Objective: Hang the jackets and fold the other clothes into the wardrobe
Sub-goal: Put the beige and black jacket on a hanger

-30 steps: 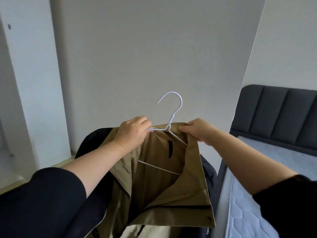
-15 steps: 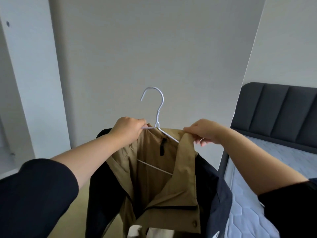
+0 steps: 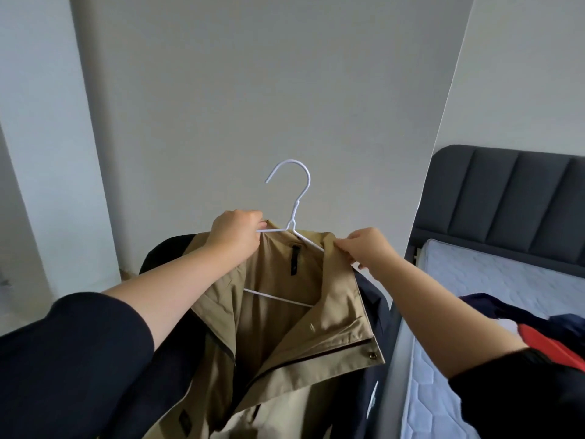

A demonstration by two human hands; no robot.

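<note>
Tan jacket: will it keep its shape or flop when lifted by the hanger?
Probably floppy: the tan jacket creases and sags below the white hanger. It could slide off the thin wire, since the right hand pinches its collar onto the hanger's arm.

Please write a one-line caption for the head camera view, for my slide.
Left hand and right hand hold a tan jacket on a white hanger beside a bed.

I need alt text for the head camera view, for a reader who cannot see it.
Two hands hold a tan jacket on a white wire hanger up before a grey wall: the left hand grips the hanger's shoulder and the collar, the right hand pinches the collar's other side. A bed with clothes stands at right.
</note>
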